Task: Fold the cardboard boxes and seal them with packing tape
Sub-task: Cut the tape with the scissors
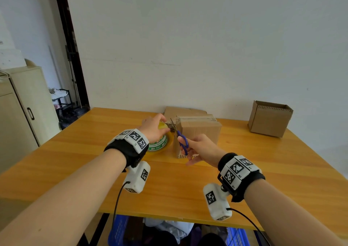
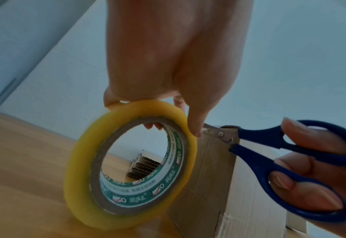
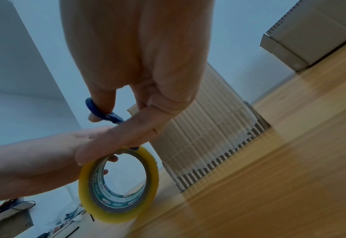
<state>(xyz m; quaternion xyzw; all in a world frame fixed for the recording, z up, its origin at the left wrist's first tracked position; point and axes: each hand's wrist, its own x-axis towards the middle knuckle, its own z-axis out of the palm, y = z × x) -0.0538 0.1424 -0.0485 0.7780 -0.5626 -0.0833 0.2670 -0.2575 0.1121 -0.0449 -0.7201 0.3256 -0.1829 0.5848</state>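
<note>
A folded cardboard box (image 1: 199, 130) stands in the middle of the table, also seen as the box (image 2: 212, 177) and box (image 3: 204, 138). Left of it, my left hand (image 1: 154, 129) grips a yellow tape roll (image 1: 160, 142) on edge, with fingers over its rim and through its core; the roll (image 2: 127, 164) fills the left wrist view. My right hand (image 1: 199, 149) holds blue-handled scissors (image 1: 181, 140), its fingers through the loops. The blades (image 2: 214, 132) point at the box's top left corner beside the roll (image 3: 119, 185).
An open cardboard box (image 1: 269, 118) stands at the back right of the wooden table (image 1: 263, 170). Flattened cardboard (image 1: 182, 111) lies behind the middle box. A pale cabinet (image 1: 24, 110) stands to the left, off the table.
</note>
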